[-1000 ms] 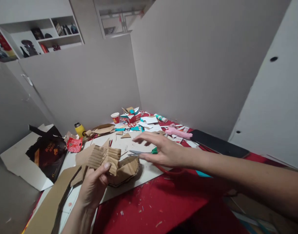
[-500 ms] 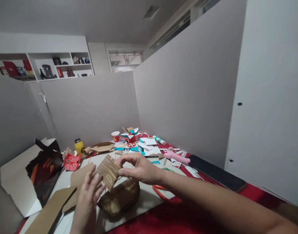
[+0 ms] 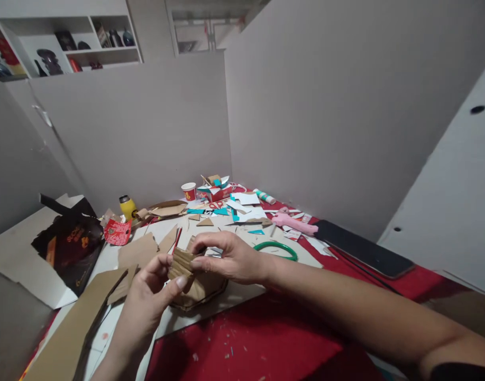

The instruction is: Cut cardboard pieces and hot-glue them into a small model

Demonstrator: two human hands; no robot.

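Observation:
A small piece of ridged corrugated cardboard (image 3: 180,264) is held between my two hands. My left hand (image 3: 153,288) grips its left side, the thumb along the near edge and the fingers curled behind. On the opposite side my right hand (image 3: 230,259) pinches it with thumb and index finger. Right below lies a brown cardboard form (image 3: 204,292) with an angular rim, partly hidden by my hands. Behind my right wrist a green loop-shaped handle (image 3: 280,245) shows; the rest of that tool is hidden.
Large cardboard strips (image 3: 79,317) and a torn black-and-white box (image 3: 73,238) lie at left. Farther back are a yellow bottle (image 3: 127,207), a paper cup (image 3: 189,191) and paper scraps (image 3: 248,206). At right are a pink glue gun-like object (image 3: 293,222) and a black phone-like slab (image 3: 361,247).
The view has tipped downward. My left hand, earlier with loosened fingers beside the corrugated piece, has closed on it. The piece has turned and sits lower over the cardboard form.

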